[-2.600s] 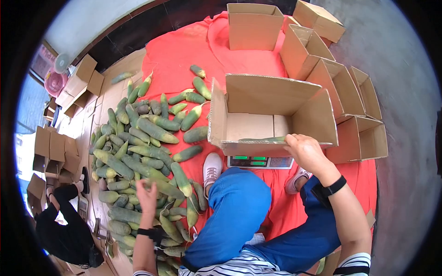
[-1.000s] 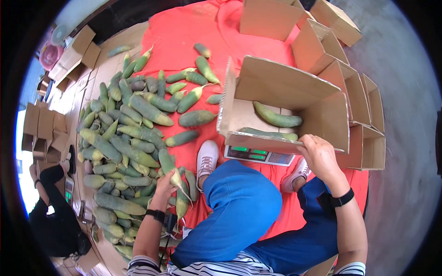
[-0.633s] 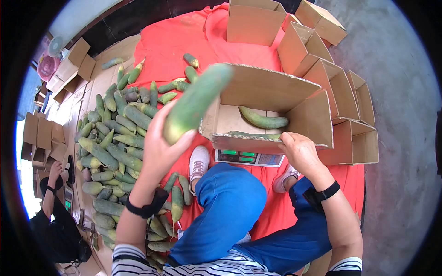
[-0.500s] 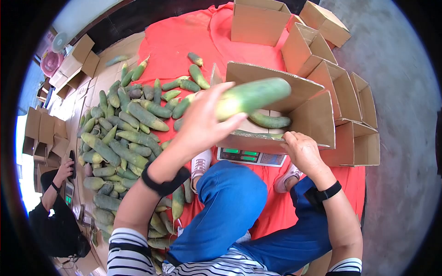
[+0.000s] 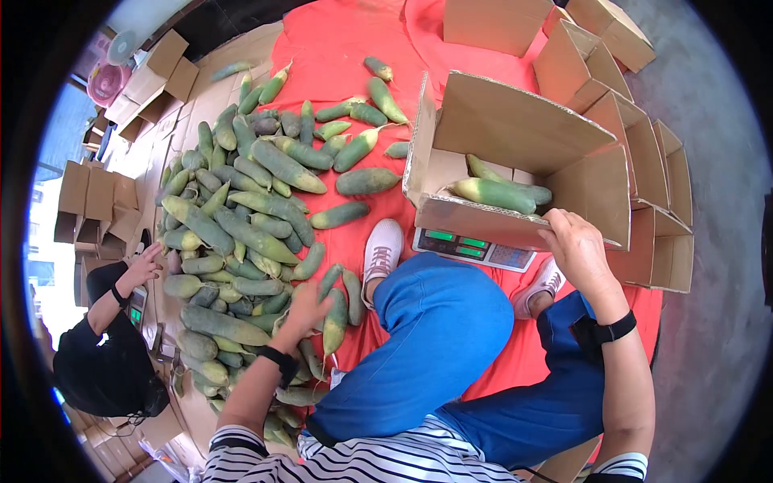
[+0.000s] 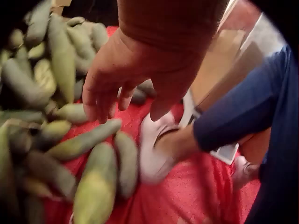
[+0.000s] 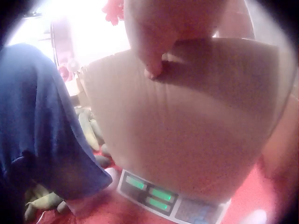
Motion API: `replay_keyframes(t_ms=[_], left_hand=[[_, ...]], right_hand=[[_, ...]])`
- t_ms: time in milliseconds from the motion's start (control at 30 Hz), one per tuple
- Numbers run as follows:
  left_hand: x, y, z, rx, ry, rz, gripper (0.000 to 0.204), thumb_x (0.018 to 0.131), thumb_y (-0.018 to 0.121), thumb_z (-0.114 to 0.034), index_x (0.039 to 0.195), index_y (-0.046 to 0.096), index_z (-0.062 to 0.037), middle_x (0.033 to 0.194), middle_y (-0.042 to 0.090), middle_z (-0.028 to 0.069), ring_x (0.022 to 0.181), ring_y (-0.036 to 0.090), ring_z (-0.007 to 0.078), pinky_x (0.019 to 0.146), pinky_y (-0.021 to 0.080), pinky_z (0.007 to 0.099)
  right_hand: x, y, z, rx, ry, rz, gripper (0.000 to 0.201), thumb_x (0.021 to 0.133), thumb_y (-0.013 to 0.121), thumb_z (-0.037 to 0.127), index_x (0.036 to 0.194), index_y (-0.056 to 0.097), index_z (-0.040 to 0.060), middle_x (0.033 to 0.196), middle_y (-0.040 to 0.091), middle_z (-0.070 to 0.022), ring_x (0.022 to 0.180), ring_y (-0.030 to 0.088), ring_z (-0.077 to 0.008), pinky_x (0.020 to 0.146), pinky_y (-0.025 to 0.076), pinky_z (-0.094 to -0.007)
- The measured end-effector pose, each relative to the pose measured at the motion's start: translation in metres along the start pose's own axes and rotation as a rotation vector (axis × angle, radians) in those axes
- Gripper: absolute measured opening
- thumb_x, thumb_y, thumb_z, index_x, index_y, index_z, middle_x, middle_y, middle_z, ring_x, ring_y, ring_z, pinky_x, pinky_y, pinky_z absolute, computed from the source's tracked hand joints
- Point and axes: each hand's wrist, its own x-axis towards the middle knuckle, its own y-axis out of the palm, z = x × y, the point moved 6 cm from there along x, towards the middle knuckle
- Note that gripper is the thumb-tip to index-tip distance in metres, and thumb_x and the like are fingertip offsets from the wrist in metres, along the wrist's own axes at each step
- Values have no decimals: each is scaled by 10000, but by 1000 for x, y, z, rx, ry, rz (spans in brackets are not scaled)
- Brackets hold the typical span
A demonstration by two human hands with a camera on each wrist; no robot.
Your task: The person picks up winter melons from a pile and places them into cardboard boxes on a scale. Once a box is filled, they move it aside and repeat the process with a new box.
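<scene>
My left hand (image 5: 304, 310) is over the near edge of a pile of green radishes (image 5: 278, 205), its fingers relaxed and holding nothing. In the left wrist view, its fingers point down above a radish (image 6: 96, 184) lying on the red cloth. My right hand (image 5: 578, 251) grips the near rim of an open cardboard box (image 5: 519, 227), thumb against the outer face in the right wrist view. Inside the box a pale-ended green radish (image 5: 493, 194) lies in front of another radish (image 5: 538, 194). Beneath the box is a digital scale (image 5: 475, 248) with green lit displays.
Several cardboard boxes (image 5: 620, 133) stand to the right and back on the red cloth (image 5: 354, 40). Loose radishes (image 5: 366, 182) lie between pile and box. My shoes (image 5: 382, 251) flank the scale. Another person (image 5: 109, 358) in black is at far left.
My left hand has picked up a green radish, carried it right, released it in the box and returned to the pile. My right hand has stayed on the box rim.
</scene>
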Motion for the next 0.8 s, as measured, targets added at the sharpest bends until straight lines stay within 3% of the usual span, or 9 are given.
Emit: replay_keyframes(t_ms=[100,200,267,400,533,633,700,733,800], left_hand=[[-34,75,90,122,-135,153,579,753,704,-423,1046,505,35,950,614,226,915,601,390,790,483,441],[-62,97,91,-11,-357,250,740,708,744,-440,1120,449,99,1045,595,311,1006,599,414,852,484,435],[-60,117,116,-63,-386,222,768,696,751,-451,1128,447,107,1061,595,312,1008,605,407,859,485,427],[-55,119,121,-182,-491,154,810,672,771,-443,1162,443,112,1064,609,287,997,621,381,865,490,408],[-52,126,125,-157,-434,129,785,673,775,-438,1147,464,106,1049,618,259,984,631,345,856,496,386],[-49,120,121,-279,-485,144,738,681,777,-435,1132,501,80,1052,630,215,950,641,269,804,508,365],[-50,123,119,-513,-676,328,618,711,769,-421,1103,559,7,1041,647,154,903,644,197,740,513,369],[-49,116,111,-499,-652,348,618,711,769,-421,1103,559,7,1041,647,154,903,644,197,740,513,369],[-49,98,92,-876,-743,233,478,749,749,-392,1066,602,-65,984,659,95,841,643,162,691,509,347]], right_hand=[[1,0,1,-18,18,25,160,804,639,110,887,532,26,819,601,-140,808,598,-321,698,487,-422],[3,-1,1,3,15,15,156,806,637,112,894,542,25,833,608,-145,816,600,-321,702,488,-421],[3,-1,0,4,41,29,154,806,637,114,879,537,22,830,607,-148,813,601,-321,707,488,-425],[3,0,-1,-14,47,22,158,800,641,114,865,528,25,820,603,-147,807,600,-320,707,485,-427],[3,-3,1,4,0,-13,175,779,651,117,839,511,31,790,594,-136,788,600,-325,694,486,-423],[1,1,-5,-4,46,11,174,814,633,139,848,505,26,778,581,-152,795,591,-349,702,473,-434],[0,3,-5,25,-3,-5,185,813,631,142,826,483,31,767,573,-148,792,589,-346,701,473,-434],[0,3,-5,39,-11,-43,178,808,632,137,810,486,36,766,579,-147,786,594,-347,694,478,-440],[0,8,-9,22,12,-72,133,802,604,148,791,518,47,723,584,-151,721,608,-346,634,491,-451]])
